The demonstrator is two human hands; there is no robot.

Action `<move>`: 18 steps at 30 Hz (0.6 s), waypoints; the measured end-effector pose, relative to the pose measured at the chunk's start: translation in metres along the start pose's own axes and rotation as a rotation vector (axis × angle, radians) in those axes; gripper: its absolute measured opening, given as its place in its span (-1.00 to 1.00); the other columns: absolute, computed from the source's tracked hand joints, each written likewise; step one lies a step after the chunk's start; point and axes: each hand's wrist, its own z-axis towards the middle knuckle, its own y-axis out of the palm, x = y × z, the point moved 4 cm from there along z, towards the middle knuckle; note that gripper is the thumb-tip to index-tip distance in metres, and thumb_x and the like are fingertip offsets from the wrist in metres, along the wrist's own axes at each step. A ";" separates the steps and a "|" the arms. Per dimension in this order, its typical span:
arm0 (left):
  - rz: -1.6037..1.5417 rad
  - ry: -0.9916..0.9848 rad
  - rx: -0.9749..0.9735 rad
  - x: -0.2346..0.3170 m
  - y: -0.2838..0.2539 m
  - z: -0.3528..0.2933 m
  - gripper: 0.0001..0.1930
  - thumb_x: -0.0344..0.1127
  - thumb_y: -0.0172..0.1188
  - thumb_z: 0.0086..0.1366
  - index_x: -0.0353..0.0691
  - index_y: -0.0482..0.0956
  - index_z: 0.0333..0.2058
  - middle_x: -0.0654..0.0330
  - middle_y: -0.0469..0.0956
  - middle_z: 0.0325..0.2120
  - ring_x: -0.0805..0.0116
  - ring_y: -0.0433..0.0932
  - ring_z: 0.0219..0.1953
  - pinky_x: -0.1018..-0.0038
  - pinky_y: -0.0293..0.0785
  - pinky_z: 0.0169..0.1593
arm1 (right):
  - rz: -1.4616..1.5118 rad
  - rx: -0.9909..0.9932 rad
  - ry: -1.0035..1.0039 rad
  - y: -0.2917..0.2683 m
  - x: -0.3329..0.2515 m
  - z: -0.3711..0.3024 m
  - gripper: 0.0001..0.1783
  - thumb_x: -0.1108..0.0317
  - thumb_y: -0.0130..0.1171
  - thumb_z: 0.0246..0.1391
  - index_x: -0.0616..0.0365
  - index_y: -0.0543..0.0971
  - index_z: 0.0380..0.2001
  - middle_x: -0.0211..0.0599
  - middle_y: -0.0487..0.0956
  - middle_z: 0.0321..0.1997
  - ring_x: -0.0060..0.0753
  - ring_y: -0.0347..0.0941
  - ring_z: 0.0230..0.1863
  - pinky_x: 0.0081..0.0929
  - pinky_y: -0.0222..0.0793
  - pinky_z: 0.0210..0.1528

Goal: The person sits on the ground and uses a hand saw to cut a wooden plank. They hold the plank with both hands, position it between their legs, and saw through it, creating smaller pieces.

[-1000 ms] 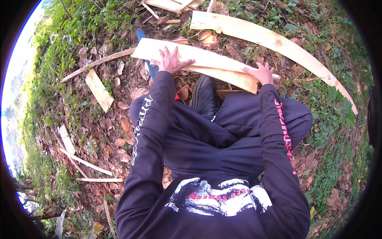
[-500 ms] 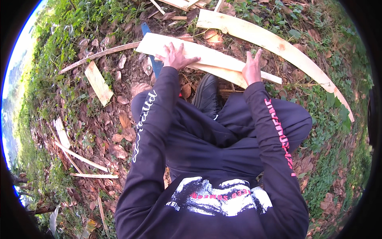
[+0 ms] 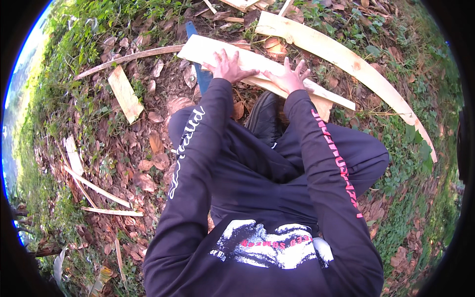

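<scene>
The left hand (image 3: 227, 68) is spread wide, its palm and fingers laid on the board (image 3: 255, 62); nothing is seen to be enclosed by it. The right hand (image 3: 288, 77) is also spread, set on the same board just beside the left, with the two thumbs pointed toward each other. The board is held beneath both hands, and it runs out past them on either side.

By its look, the board can be judged stiff, fairly light and dry, unlikely to be slippery, though splinters may be met along the sawn edges (the bend seen in it is probably owed to the lens). A sound hold would be found at its two long edges, with the hands set well apart for balance; its thickness cannot be told.

Under the board, a second board (image 3: 324, 109) is partly covered and shows just right of the right hand. A blue strip (image 3: 202, 79) is crossed by the board, near the left hand. A shoe (image 3: 263, 116) is seen below and between the hands. Beyond the right hand a plank (image 3: 346, 56) is laid on the ground; an offcut (image 3: 125, 94) is found well to the left of the left hand.

White script is carried on the left sleeve (image 3: 194, 148), red capitals on the right sleeve (image 3: 321, 158), and red lettering over a white print on the shirt front (image 3: 282, 250). On the wood, no label can be made out.
</scene>
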 end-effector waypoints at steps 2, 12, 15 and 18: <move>0.020 0.005 0.016 0.000 0.002 0.001 0.26 0.76 -0.01 -0.23 0.06 0.12 0.37 -0.25 -0.09 0.37 -0.37 -0.26 0.41 -0.62 -0.48 0.13 | -0.063 -0.031 0.052 0.012 -0.004 -0.003 0.40 -0.70 0.12 -0.43 -0.24 -0.04 0.45 0.08 -0.41 0.53 0.45 -0.65 0.47 0.64 -0.54 0.26; 0.037 0.015 0.062 -0.002 0.010 0.005 0.25 0.75 0.01 -0.24 0.05 0.15 0.36 -0.23 -0.05 0.37 -0.35 -0.21 0.41 -0.62 -0.48 0.13 | 0.020 -0.064 0.145 0.017 -0.001 0.005 0.48 -0.70 0.18 -0.55 -0.27 -0.08 0.45 0.03 -0.43 0.53 0.41 -0.62 0.48 0.74 -0.65 0.18; 0.032 0.023 0.031 0.010 0.006 0.004 0.25 0.75 0.00 -0.23 0.05 0.14 0.36 -0.23 -0.06 0.37 -0.35 -0.23 0.41 -0.61 -0.49 0.13 | 0.009 -0.064 0.166 0.016 0.009 0.010 0.49 -0.70 0.19 -0.56 -0.28 -0.07 0.45 0.02 -0.42 0.54 0.38 -0.60 0.49 0.73 -0.66 0.19; 0.056 0.066 0.065 -0.010 0.029 0.017 0.25 0.75 -0.01 -0.22 0.05 0.12 0.37 -0.23 -0.07 0.37 -0.36 -0.25 0.41 -0.61 -0.48 0.14 | -0.018 -0.081 0.159 0.015 -0.002 0.004 0.45 -0.68 0.20 -0.50 -0.32 -0.08 0.45 0.01 -0.38 0.54 0.33 -0.57 0.50 0.68 -0.59 0.24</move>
